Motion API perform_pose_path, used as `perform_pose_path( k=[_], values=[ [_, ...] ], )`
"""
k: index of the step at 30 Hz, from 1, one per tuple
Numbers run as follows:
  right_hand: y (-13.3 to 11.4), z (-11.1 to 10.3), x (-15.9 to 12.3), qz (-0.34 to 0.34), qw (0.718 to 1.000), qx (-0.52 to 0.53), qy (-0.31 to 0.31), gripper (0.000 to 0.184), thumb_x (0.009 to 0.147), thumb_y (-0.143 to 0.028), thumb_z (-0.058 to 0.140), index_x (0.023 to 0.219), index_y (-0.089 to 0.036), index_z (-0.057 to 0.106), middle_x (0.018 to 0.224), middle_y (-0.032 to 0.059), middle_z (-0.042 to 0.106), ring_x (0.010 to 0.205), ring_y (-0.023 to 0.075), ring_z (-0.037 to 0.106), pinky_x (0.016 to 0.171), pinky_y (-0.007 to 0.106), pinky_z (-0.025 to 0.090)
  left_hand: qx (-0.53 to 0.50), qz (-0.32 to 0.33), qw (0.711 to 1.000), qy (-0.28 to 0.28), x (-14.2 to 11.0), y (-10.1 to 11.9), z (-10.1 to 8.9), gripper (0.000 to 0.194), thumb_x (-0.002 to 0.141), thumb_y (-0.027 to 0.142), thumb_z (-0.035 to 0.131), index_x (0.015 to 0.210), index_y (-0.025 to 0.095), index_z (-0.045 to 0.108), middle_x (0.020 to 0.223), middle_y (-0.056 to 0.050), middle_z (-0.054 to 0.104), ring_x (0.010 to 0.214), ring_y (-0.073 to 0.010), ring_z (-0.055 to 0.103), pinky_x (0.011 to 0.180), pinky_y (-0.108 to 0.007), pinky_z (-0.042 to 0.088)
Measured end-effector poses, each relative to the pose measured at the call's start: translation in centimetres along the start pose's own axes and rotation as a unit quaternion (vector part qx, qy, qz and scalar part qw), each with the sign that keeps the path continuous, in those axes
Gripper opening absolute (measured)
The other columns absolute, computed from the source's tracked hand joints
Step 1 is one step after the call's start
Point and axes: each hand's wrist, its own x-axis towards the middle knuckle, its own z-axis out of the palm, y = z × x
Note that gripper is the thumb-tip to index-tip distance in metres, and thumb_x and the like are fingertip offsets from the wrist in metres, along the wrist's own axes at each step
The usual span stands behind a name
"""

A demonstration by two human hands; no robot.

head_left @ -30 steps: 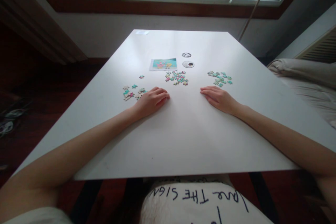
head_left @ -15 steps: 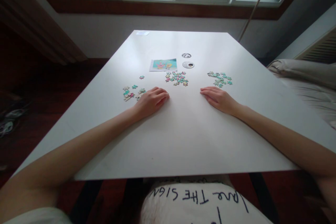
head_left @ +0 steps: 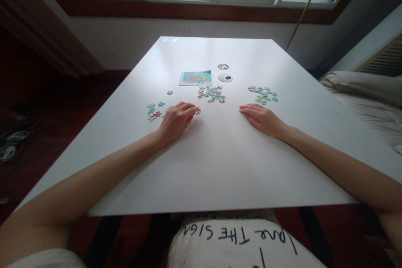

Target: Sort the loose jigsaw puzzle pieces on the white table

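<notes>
My left hand (head_left: 177,119) is closed in a pinch, and a small jigsaw puzzle piece (head_left: 198,111) shows at its fingertips, just above or on the table. Behind that hand lies a loose group of puzzle pieces (head_left: 153,112), some of them partly covered by the fingers. My right hand (head_left: 261,119) rests on the tabletop with its fingers stretched out and nothing visible in it. Beyond the right hand is a cluster of pale green pieces (head_left: 263,95). A mixed, colourful pile of pieces (head_left: 212,93) lies between and beyond both hands.
The white table (head_left: 207,167) carries a colourful picture card (head_left: 195,78) and two round items (head_left: 225,78) farther back. A single piece (head_left: 170,92) lies apart on the left. A window and a leaning stick (head_left: 301,16) are beyond the table.
My left hand has shifted slightly left and lifted a little at the knuckles. The puzzle piece at its fingertips now shows. My right hand has stayed put.
</notes>
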Motion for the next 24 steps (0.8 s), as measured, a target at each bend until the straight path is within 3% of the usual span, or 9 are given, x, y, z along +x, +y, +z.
perform_pose_path(
  k=[13,24],
  values=[
    [0.04,-0.01,-0.07,-0.001,1.000,0.004,-0.002,0.029,0.094,-0.020,0.042,0.119,-0.022,0.056,0.124,0.0094,0.060,0.116,0.0244,0.054,0.102,0.046,0.046,-0.056,0.040,0.996,0.063,0.04,0.27,-0.40,0.030,0.096,0.020,0.041,0.116,0.020,0.064,0.111,-0.007,0.070,0.101,-0.0171,0.064,0.086,-0.032,0.053],
    [-0.08,-0.03,0.00,0.002,1.000,0.002,0.000,0.029,0.094,-0.021,0.042,0.119,-0.023,0.057,0.124,0.0086,0.061,0.116,0.0240,0.055,0.101,0.046,0.047,-0.016,0.068,0.992,0.104,-0.23,0.18,-0.22,0.020,0.093,0.026,0.053,0.101,0.023,0.071,0.092,-0.004,0.075,0.089,-0.0149,0.070,0.078,-0.026,0.053]
  ],
)
